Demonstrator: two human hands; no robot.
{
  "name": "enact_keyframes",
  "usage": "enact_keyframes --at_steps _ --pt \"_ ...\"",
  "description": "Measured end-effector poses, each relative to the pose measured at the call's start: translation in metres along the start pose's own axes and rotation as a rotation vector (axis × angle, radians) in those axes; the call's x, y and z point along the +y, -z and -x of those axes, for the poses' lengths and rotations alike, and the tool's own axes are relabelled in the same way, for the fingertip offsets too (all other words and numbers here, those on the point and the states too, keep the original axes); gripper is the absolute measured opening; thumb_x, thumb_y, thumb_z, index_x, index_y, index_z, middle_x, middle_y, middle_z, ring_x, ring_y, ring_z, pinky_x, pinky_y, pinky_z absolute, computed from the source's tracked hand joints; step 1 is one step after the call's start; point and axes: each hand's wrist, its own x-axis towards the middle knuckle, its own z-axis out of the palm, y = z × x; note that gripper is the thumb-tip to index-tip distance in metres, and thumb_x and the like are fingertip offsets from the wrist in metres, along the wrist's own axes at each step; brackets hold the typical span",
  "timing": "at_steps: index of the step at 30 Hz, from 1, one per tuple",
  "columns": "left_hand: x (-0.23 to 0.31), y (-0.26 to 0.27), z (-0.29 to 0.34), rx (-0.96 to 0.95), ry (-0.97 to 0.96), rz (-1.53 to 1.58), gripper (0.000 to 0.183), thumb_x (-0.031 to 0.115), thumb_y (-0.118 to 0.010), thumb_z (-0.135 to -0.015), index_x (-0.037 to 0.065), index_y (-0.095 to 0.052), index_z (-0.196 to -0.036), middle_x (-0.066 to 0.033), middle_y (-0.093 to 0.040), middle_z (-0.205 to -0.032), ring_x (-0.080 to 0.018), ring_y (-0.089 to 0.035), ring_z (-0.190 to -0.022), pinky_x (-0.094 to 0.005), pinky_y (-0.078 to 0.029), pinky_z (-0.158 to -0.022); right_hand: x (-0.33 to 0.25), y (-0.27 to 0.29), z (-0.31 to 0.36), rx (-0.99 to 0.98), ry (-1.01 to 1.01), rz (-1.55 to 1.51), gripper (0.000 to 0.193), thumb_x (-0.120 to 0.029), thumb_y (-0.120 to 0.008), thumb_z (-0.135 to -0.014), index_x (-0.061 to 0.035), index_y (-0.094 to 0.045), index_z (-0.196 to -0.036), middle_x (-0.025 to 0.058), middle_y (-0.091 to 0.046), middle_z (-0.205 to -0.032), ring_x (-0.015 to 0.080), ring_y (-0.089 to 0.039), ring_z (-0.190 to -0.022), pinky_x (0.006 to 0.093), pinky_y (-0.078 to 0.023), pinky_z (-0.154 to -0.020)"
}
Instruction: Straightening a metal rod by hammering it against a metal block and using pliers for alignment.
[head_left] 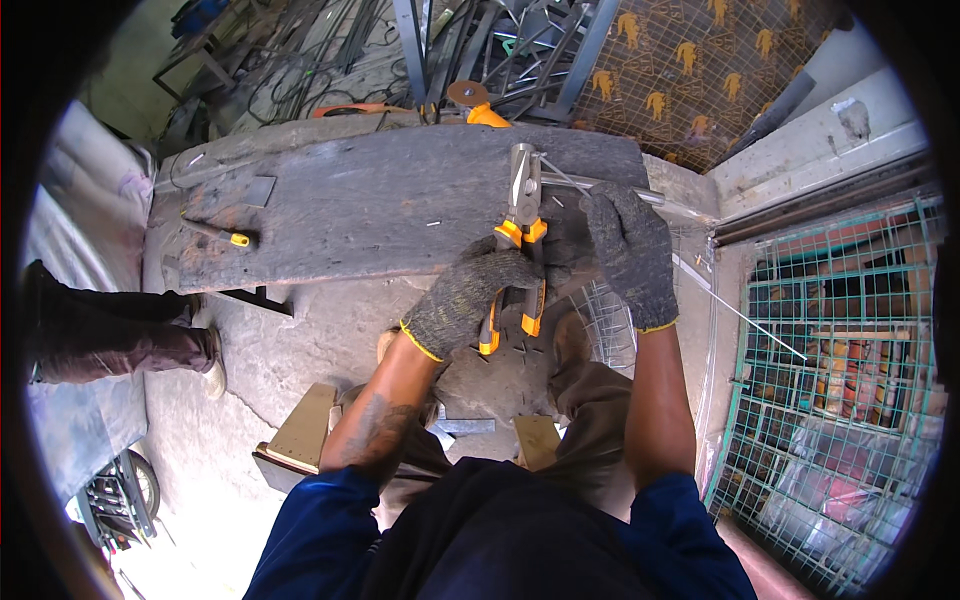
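Near centre, left gloved hand (465, 288) grips combination pliers (525, 190), head toward twelve o'clock; at two o'clock, right gloved hand (632, 248) pinches thin metal rod (740, 308), end by the jaws. Loose bite could let it slip; tail, toward three o'clock, could snag green wire mesh (832, 300).

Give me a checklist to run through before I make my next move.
1. Left grip closed on orange-and-black-handled steel pliers: ok.
2. Right grip holding thin, straight metal rod: ok.
3. Both dark grey, yellow-edged knit gloves worn: ok.
4. Rod caught between the pliers' jaws: cannot tell; its near end shows beside them.
5. Rod's far end away from green wire mesh: cannot tell; they overlap in view.
6. Dark wooden worktop free of loose things: not ok; a flat grey metal plate lies there.
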Motion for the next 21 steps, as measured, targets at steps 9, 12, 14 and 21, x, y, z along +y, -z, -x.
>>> enact_keyframes --at_steps 9,12,14,21 --pt "0.006 0.003 -0.003 -0.012 0.247 0.104 0.020 0.003 -0.065 -0.085 -0.002 -0.071 -0.103 -0.0141 -0.070 -0.102 -0.0236 -0.070 -0.096 -0.0349 -0.057 -0.087 -0.004 0.003 0.000 -0.011 -0.026 -0.070 0.020 -0.013 -0.064 -0.095 0.0011 -0.067 -0.109 0.0145 -0.072 -0.100 0.0232 -0.070 -0.089 0.0347 -0.054 -0.080" --pt "-0.007 0.002 -0.005 0.033 0.262 0.239 0.029 0.008 -0.066 -0.086 -0.006 -0.065 -0.111 -0.0140 -0.071 -0.100 -0.0226 -0.071 -0.095 -0.0343 -0.058 -0.087 -0.001 0.003 0.000 0.022 0.021 -0.045 0.019 -0.013 -0.065 -0.094 0.0005 -0.067 -0.106 0.0142 -0.072 -0.100 0.0236 -0.070 -0.088 0.0348 -0.054 -0.080" --pt "-0.002 0.002 -0.006 0.044 0.346 0.311 0.032 0.008 -0.066 -0.086 -0.006 -0.063 -0.115 -0.0141 -0.071 -0.101 -0.0222 -0.071 -0.094 -0.0336 -0.058 -0.088 -0.001 0.005 0.000 0.012 -0.003 -0.040 0.018 -0.013 -0.065 -0.094 0.0004 -0.068 -0.106 0.0144 -0.072 -0.100 0.0240 -0.070 -0.088 0.0349 -0.054 -0.080" --pt "0.009 -0.003 -0.012 0.037 0.446 0.529 0.045 0.009 -0.065 -0.084 -0.006 -0.058 -0.126 -0.0156 -0.071 -0.106 -0.0214 -0.070 -0.092 -0.0303 -0.056 -0.088 -0.004 0.013 -0.002 -0.018 -0.025 -0.031 0.018 -0.013 -0.065 -0.093 0.0001 -0.068 -0.105 0.0159 -0.072 -0.099 0.0269 -0.070 -0.087 0.0362 -0.054 -0.079"
